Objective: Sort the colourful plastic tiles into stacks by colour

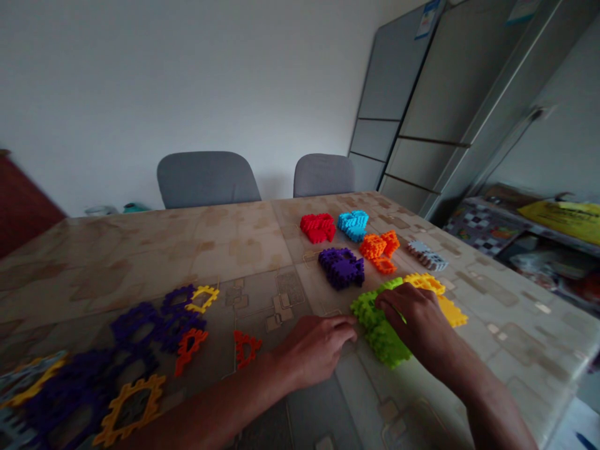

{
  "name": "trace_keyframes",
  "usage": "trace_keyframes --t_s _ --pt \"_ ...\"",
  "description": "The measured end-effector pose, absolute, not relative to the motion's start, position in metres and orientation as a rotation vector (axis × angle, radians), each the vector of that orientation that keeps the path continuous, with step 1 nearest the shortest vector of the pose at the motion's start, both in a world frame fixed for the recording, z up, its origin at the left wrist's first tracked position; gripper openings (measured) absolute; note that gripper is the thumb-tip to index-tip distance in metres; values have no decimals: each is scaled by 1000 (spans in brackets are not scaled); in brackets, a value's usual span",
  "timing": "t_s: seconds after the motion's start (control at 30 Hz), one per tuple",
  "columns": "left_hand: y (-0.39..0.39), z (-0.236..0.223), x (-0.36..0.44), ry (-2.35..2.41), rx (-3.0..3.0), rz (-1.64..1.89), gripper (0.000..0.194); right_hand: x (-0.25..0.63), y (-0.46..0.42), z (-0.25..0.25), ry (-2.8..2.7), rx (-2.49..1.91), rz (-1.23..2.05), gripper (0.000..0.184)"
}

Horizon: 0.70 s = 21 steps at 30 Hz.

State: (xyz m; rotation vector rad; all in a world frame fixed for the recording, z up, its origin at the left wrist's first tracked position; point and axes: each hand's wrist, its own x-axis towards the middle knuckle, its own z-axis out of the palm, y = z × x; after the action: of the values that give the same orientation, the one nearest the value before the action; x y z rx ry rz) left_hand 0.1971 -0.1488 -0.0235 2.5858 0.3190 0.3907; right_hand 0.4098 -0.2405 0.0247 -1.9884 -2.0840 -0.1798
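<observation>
Left hand (319,350): back up, fingers pointing right, just beside the green stack (382,331); I can't say whether it grips anything.
Right hand (419,309): arched from above, fingers bent onto the green stack; how firmly they grip doesn't show.
Table (244,240): beige, printed with brown blocks.
Chairs (206,181): 2, grey, rounded backs, beyond the table.
Cabinet (431,94): tall, pale grey doors.
Purple frames (135,325): notched, scattered at left.
Green stack: knobbly, tooth-edged, on the table's right half.
</observation>
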Motion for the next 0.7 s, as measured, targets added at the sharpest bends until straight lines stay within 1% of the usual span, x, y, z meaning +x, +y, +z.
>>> trace_keyframes --t_s 0.23,0.4,0.47,0.53,0.6,0.7 --pt "-149 -24 195 308 2574 485 35 416 -243 24 -1972 -1902 -205 32" --pt "-141 -20 198 431 2527 646 33 425 -250 30 -1793 -1937 -254 33" --pt "-137 -19 205 474 2509 702 38 426 -252 31 -1770 -1928 -259 33" --pt "-134 -19 213 489 2503 730 51 424 -253 32 -1756 -1901 -266 33" --pt "-133 -20 220 487 2505 738 59 422 -253 33 -1747 -1879 -271 33" --pt "-135 -20 230 498 2501 752 57 419 -253 37 -1747 -1839 -292 32"
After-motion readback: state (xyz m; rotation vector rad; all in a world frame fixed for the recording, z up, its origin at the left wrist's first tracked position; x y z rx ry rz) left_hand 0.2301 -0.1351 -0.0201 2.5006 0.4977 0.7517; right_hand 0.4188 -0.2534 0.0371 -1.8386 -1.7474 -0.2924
